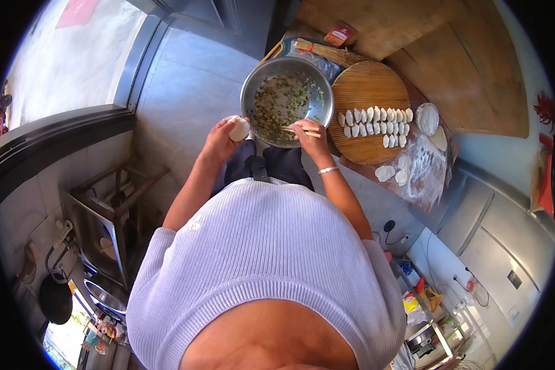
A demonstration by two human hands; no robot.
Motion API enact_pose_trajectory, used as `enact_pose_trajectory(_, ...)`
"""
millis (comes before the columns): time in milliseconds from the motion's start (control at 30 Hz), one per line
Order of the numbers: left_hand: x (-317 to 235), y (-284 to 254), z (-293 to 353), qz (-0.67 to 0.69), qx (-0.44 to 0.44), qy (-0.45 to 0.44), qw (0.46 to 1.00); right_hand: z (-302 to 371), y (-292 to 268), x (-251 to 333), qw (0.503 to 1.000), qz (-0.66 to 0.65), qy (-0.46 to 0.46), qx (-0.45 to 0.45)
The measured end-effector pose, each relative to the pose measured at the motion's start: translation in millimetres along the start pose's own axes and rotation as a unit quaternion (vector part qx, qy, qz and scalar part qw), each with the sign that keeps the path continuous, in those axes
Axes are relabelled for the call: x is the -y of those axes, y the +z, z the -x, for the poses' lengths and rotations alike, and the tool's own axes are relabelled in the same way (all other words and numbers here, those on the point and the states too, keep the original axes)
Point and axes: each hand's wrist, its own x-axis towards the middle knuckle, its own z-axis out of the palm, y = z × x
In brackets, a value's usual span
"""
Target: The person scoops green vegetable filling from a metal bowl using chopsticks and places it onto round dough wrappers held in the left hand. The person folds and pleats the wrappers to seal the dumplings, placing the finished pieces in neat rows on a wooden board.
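Left hand (pixel 221 137) cups round white dough wrapper (pixel 239 129); right hand (pixel 308 134) pinches wooden chopsticks (pixel 302 130) over steel filling bowl (pixel 251 88). Round bamboo tray (pixel 369 83) of folded dumplings (pixel 376 121) just beside.

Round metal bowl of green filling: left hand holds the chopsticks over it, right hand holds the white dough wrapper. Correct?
Hands are swapped. In the head view the right hand holds the wooden chopsticks over the round metal bowl of green filling, while the left hand holds the white dough wrapper.
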Motion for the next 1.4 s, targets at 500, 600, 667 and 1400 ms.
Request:
enact_pose_trajectory(500, -5, -8, 0, -0.038, -0.003, -0.023, 0.999, 2, 24, -25, 0.979, -0.142, 0.146, -0.009)
enact_pose_trajectory(600, -4, -8, 0, -0.032, -0.01, -0.022, 0.999, 8, 20, -35, 0.961, -0.2, 0.193, -0.007)
enact_pose_trajectory(667, -2, -8, -1, -0.051, -0.005, -0.026, 0.998, 12, 20, -43, 0.944, -0.251, 0.213, -0.025)
enact_pose_trajectory(1400, 6, -5, -4, -0.028, -0.046, 0.009, 0.999, 36, 13, -49, 0.806, -0.502, 0.292, -0.113)
